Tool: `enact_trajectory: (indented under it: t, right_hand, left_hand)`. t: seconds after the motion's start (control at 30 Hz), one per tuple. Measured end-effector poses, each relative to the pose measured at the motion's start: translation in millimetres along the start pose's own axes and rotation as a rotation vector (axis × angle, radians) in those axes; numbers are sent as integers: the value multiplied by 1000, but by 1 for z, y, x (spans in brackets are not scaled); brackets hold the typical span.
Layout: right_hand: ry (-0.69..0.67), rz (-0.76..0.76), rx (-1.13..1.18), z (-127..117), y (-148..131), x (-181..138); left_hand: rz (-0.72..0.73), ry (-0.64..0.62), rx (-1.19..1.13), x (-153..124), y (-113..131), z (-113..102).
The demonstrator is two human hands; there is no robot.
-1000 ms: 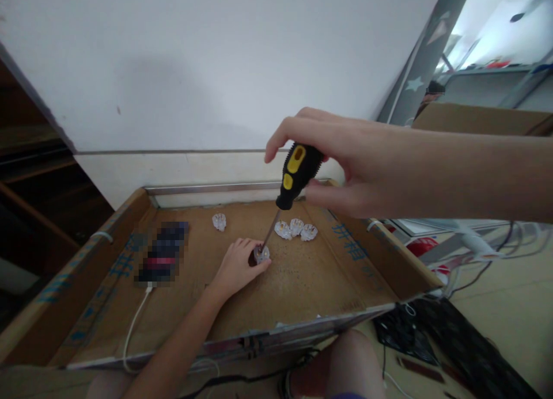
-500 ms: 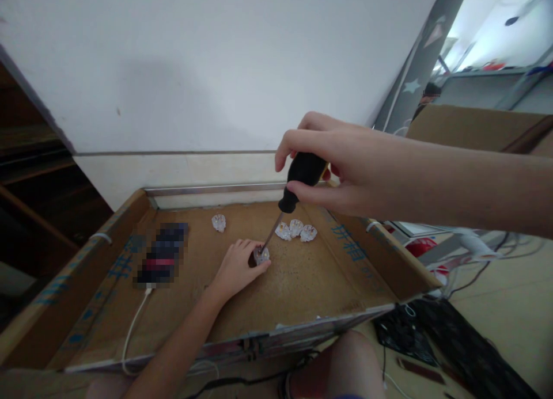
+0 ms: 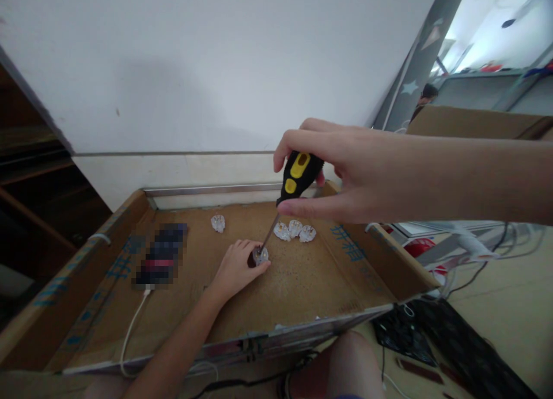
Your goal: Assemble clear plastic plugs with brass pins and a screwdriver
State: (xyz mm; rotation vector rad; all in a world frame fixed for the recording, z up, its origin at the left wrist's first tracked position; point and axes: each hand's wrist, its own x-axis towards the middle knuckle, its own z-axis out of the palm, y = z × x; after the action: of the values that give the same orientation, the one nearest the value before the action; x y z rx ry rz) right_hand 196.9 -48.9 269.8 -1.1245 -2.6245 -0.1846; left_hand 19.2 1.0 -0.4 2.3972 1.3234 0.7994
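My right hand [image 3: 319,168] is wrapped round the black and yellow handle of a screwdriver [image 3: 298,171]. The shaft slants down to the left, and its tip meets a small clear plastic piece [image 3: 261,255] with metal parts inside. Thumb and fingers of my left hand [image 3: 242,265] pinch that piece against the cardboard. To the right lie three similar clear pieces [image 3: 295,228] close together. One more clear piece [image 3: 218,223] lies apart at the back left. What exactly the tip touches is too small to make out.
The cardboard tray [image 3: 185,321] has raised sides. A blurred-out phone [image 3: 162,255] with a white cable [image 3: 133,330] lies at its left. A white wall [image 3: 216,71] stands behind. Cables and a black item [image 3: 466,341] are on the floor at right, and a person [image 3: 427,94] is in the background.
The screwdriver has turned in my right hand, so the yellow patches of its handle now face me. My right wrist has shifted slightly. My left hand and the plastic piece stay in place.
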Motion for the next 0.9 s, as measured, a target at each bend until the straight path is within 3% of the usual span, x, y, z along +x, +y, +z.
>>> enact_trajectory:
  t: [0.13, 0.57, 0.9]
  right_hand:
    - [55, -41, 59, 2, 2, 0]
    - [-37, 43, 38, 0, -1, 2]
    - [-20, 36, 11, -1, -3, 2]
  left_hand:
    - [-2, 6, -13, 0, -1, 0]
    - [-22, 9, -31, 0, 0, 0]
    - [-39, 6, -20, 0, 2, -2]
